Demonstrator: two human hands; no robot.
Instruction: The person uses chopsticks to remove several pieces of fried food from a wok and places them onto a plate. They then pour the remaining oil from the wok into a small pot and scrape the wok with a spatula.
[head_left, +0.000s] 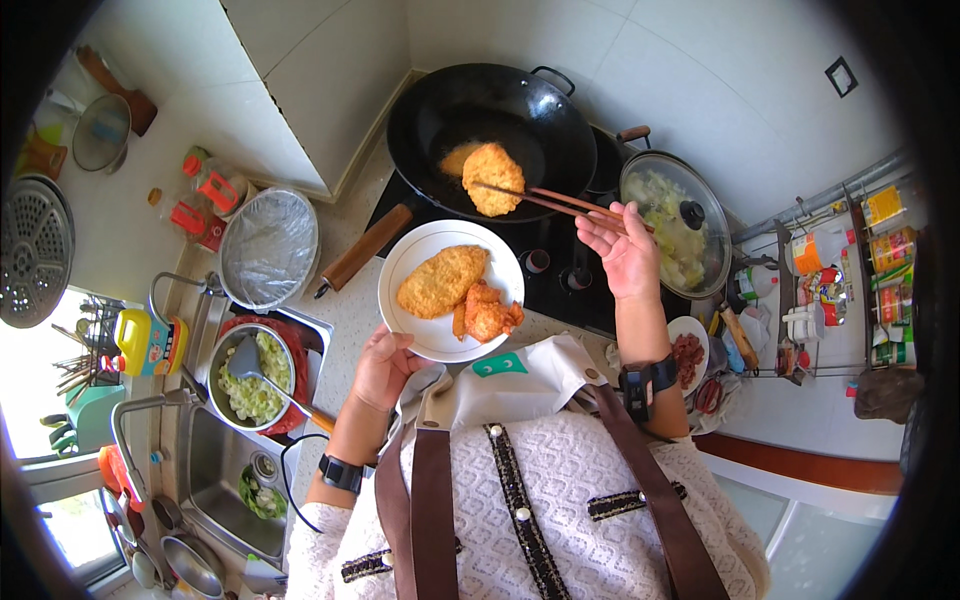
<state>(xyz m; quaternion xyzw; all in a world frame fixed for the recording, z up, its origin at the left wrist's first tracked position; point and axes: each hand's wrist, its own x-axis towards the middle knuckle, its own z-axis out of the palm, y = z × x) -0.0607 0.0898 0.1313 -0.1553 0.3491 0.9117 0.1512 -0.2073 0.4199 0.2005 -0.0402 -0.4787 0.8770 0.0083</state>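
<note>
My left hand (386, 367) grips the near-left rim of a white plate (401, 259). On that plate lie a large golden breaded cutlet (442, 281) and some smaller, redder fried pieces (491, 311). In my right hand (628, 251) is a pair of brown chopsticks (570, 204). Their tips pinch another breaded cutlet (493, 176), raised over the near side of a black wok (517, 97). A further brown patch (457, 159), partly hidden by the raised cutlet, shows in the wok's bottom; I cannot tell whether it is food or oil.
Right of the wok stands a glass-lidded pan (675, 225) of cabbage-like greens. The wok's wooden handle (367, 251) juts left over the counter. By the sink (225, 480) sit a film-covered bowl (270, 247) and a pot of chopped greens (251, 375). A plate of dark red meat (686, 356) rests right.
</note>
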